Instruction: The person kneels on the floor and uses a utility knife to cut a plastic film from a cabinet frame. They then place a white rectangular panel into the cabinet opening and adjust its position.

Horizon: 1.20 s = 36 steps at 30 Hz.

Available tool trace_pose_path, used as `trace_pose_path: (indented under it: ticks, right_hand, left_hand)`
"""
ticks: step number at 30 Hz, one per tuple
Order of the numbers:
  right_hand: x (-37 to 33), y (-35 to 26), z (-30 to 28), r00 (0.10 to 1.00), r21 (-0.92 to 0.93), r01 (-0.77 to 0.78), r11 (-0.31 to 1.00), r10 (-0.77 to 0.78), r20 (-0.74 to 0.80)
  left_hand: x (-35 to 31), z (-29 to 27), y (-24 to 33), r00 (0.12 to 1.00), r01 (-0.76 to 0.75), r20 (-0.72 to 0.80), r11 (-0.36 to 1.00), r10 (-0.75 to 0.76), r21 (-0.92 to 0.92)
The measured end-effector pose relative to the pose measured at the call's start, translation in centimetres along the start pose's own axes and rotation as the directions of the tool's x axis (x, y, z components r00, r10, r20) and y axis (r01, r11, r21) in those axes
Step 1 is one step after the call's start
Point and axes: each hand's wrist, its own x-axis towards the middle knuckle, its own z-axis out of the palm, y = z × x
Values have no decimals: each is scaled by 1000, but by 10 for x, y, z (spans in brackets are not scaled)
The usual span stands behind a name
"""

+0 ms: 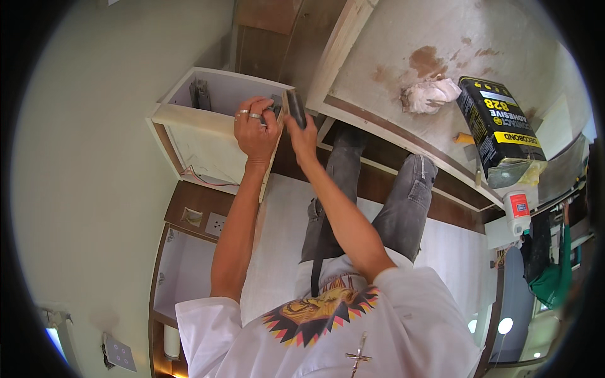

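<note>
We see a dark, narrow block (295,111), tilted, at the right end of a pale cabinet box (208,150). We can see its white inside.

The left hand (256,129) has two rings (254,115), the right hand (304,133) one block (295,110). Right of both are one rag (432,96), one can (501,120), one bottle (517,214).

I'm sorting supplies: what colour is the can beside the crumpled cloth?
The can is mostly black with yellow; head view.
</note>
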Motion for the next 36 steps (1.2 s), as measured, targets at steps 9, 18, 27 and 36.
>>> trace_pose_path:
  ticks: [9,18,27,36]
  right_hand:
    - [-28,5,-11,997,21,66,998,-67,40]
    - [-36,6,-28,965,22,93,995,-96,242]
    - [-21,11,-33,960,-49,139,989,-122,254]
    - [-16,-12,-66,851,106,-313,944,229,473]
  left_hand:
    - [-1,-1,0,1000,4,10,1000,-4,15]
    - [1,1,2,1000,6,4,1000,-6,15]
    - [4,-2,4,1000,-23,-8,1000,23,2]
    - [-1,4,-7,998,-40,-42,999,40,-4]
